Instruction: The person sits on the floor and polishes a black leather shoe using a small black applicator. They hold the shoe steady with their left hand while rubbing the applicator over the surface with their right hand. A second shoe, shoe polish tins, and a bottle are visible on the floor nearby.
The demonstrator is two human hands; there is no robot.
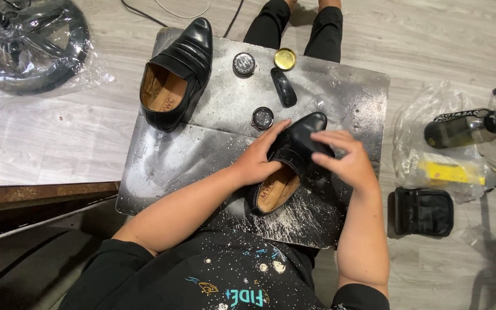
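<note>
A: Looking down at the metal sheet [202,155], which way does the black shoe [302,135] in the hands run?

B: Its long axis lies on a diagonal: toe up and to the right, away from the person, heel and tan-lined opening down-left, toward the lap. It sits on the lower right part of the sheet.

A: And the hands?

B: The left hand [259,158] lies against the shoe's left side by the opening, fingers together and stretched along the upper. The right hand [343,158] is over the vamp from the right, fingertips bunched and pressed on the leather; whether they pinch anything I cannot tell.

A: What else is there?

B: A second black shoe [176,74] stands at the upper left corner, toe pointing away. Just above the held shoe sits a round tin [263,117]; further up are another tin [244,64], a gold lid [285,58] and a black shoehorn [284,87]
</note>
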